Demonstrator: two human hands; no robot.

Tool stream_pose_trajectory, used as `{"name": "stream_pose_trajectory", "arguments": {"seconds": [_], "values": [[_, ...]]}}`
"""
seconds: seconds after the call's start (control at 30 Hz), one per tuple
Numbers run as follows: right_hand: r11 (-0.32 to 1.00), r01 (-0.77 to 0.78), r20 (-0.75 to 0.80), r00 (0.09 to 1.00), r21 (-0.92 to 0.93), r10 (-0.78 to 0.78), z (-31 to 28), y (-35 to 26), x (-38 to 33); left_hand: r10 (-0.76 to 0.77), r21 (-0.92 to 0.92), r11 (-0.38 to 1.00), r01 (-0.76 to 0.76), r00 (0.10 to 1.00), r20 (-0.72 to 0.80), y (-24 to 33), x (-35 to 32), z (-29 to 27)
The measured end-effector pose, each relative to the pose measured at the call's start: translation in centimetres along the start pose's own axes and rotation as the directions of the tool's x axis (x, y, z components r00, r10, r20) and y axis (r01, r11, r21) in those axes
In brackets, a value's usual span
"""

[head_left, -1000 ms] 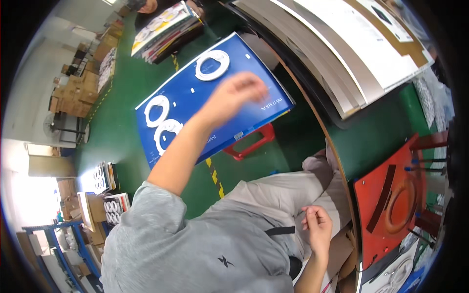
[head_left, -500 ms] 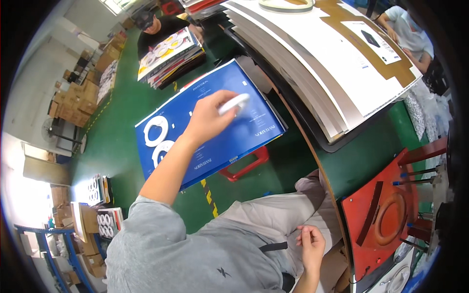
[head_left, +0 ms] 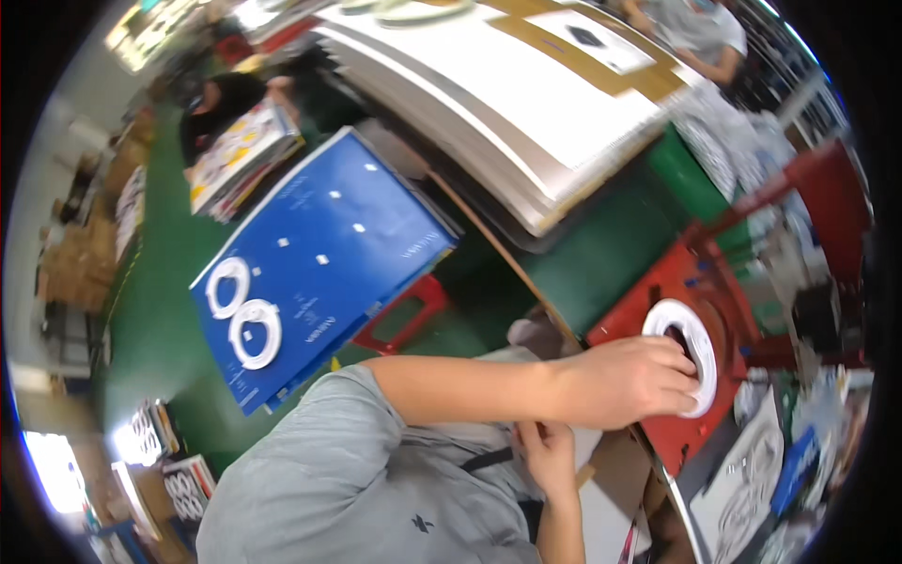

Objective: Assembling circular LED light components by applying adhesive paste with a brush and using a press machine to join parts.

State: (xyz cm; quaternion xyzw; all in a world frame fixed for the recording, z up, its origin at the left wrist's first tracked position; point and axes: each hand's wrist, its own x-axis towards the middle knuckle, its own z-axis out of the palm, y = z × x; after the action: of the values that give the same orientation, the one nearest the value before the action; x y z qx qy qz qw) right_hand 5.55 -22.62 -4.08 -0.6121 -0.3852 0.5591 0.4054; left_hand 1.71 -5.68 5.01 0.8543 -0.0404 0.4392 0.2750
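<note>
My left hand (head_left: 648,381), at the end of an arm reaching across to the right, grips the near edge of a white ring (head_left: 697,340). That ring is over the red board (head_left: 629,320), which carries a round raised form partly covered by it; contact between them is unclear. Below my left forearm, my right hand (head_left: 548,458) is near my lap with curled fingers. Whether a small thing sits in those fingers is hidden. On the blue printed sheet (head_left: 376,254) at the left lie two more white rings (head_left: 256,335) and several small white pieces (head_left: 322,259).
A tall stack of large white sheets (head_left: 564,141) stands on the green table (head_left: 601,216). A red stool (head_left: 404,315) is under the blue sheet. Another person (head_left: 221,103) sits at the far left by a sheet stack; one more (head_left: 700,38) is at the far right.
My left hand has carried the white ring from above the blue sheet rightward to the red board. My view has turned to the right. More small white pieces show on the blue sheet.
</note>
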Motion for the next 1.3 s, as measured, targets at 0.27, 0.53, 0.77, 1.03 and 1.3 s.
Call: {"name": "stream_pose_trajectory", "arguments": {"seconds": [0.27, 0.53, 0.77, 1.03, 1.3], "values": [[0.993, -0.032, -0.099, 0.994, 0.113, 0.043, 0.3, -0.3, -0.3, -0.097, 0.009, 0.995, 0.097, 0.984, 0.148, -2.6, 1.2, 4.5], [0.996, -0.084, 0.02, 0.996, 0.006, 0.084, 1.0, -0.8, 0.6, -0.063, -0.062, 0.994, 0.091, 0.93, 0.363, -3.5, 3.2, 4.5], [0.999, 0.054, 0.045, 0.998, -0.009, -0.053, 1.5, 0.4, 1.4, 0.043, -0.024, 0.999, -0.039, 0.978, 0.204, -1.0, 0.5, -0.2], [0.989, -0.038, -0.018, 0.999, 0.142, 0.041, 0.3, 0.3, 1.0, -0.113, 0.655, 0.691, 0.306, 0.94, -0.321, -3.7, 8.2, -23.5], [0.998, 0.018, 0.026, 0.999, 0.068, -0.02, 1.4, 1.1, 0.7, -0.398, 0.665, 0.361, 0.654, 0.753, -0.524, -8.3, 0.9, -30.2]]}}
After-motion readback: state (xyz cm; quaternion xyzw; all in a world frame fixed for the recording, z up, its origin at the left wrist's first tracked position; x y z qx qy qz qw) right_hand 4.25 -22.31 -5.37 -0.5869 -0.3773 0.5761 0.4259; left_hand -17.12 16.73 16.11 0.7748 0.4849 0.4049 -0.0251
